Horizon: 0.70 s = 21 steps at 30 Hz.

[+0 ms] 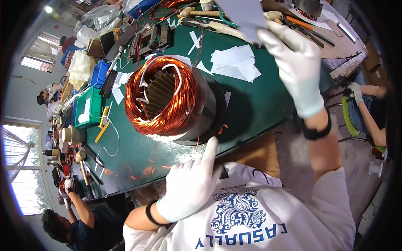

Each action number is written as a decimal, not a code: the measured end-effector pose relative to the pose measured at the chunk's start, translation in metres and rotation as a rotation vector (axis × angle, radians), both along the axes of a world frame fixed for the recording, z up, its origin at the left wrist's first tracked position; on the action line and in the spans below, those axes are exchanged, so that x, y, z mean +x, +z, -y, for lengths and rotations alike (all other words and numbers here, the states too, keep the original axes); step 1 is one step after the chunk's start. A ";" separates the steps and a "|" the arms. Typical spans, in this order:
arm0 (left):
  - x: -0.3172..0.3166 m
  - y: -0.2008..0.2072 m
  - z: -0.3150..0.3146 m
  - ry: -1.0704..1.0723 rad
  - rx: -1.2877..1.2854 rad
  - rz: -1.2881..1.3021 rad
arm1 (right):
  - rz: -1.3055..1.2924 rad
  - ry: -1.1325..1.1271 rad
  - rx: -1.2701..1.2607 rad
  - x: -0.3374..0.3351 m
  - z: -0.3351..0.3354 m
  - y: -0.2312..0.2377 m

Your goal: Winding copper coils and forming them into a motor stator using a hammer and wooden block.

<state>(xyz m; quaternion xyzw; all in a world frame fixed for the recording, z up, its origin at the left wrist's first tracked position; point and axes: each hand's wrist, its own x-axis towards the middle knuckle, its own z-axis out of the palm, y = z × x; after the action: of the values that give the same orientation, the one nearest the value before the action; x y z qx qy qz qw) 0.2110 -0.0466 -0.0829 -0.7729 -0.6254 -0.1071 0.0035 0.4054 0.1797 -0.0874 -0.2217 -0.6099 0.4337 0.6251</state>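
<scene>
"What's on your far left?"

"A co-worker [98,228] in a dark shirt, with gloved hands. Next comes a wooden mallet [80,157] lying on the green table [268,100], then a green bin [97,105] with something white in it, and two yellow sticks [102,132] just beside it."

"And in front of you?"

"The copper coil [176,115]. It sits on the end of a metal cylinder [205,106] that stands on the table, near my edge. White tubing [179,77] loops over the windings."

"Your left hand [190,184]?"

"Just below the cylinder, index finger stretched toward its base, the other fingers bent. I can't tell whether the fingertip touches, or whether anything is under the palm."

"Further right?"

"White paper pieces [236,62] lie overlapping on the table, apart from the cylinder. Past them my right hand [295,67] is raised, pinching a pale grey sheet [240,16] by its lower corner."

"And beyond that?"

"An orange-handled tool [299,22] among others, then another person's gloved hand [356,92] near a green chair [349,115]."
</scene>
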 end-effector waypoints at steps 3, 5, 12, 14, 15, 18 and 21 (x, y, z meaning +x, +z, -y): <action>-0.002 -0.028 0.010 -0.214 0.048 0.096 | 0.148 0.489 -0.260 -0.026 0.091 0.050; 0.001 -0.026 0.015 -0.420 0.037 0.212 | 0.228 0.701 -0.079 -0.044 0.126 0.036; -0.003 0.073 0.006 -0.316 0.424 0.068 | 0.307 0.539 0.197 -0.039 0.116 -0.023; -0.017 0.074 -0.037 -0.070 0.548 -0.157 | 0.516 0.552 0.384 -0.031 0.111 -0.034; -0.021 0.067 -0.047 0.014 0.552 -0.272 | 0.632 0.526 0.444 -0.031 0.107 -0.036; -0.012 0.054 -0.061 0.109 0.634 -0.289 | 0.728 0.388 0.461 -0.031 0.110 -0.049; -0.012 0.051 -0.074 0.064 0.627 -0.407 | 0.764 0.305 0.485 -0.028 0.103 -0.051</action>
<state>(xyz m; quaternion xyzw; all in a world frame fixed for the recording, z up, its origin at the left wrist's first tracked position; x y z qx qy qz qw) 0.1987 0.0272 -0.0320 -0.7197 -0.5728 -0.1372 0.3676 0.3777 0.0765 -0.1383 -0.1207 -0.9053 0.2532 0.3191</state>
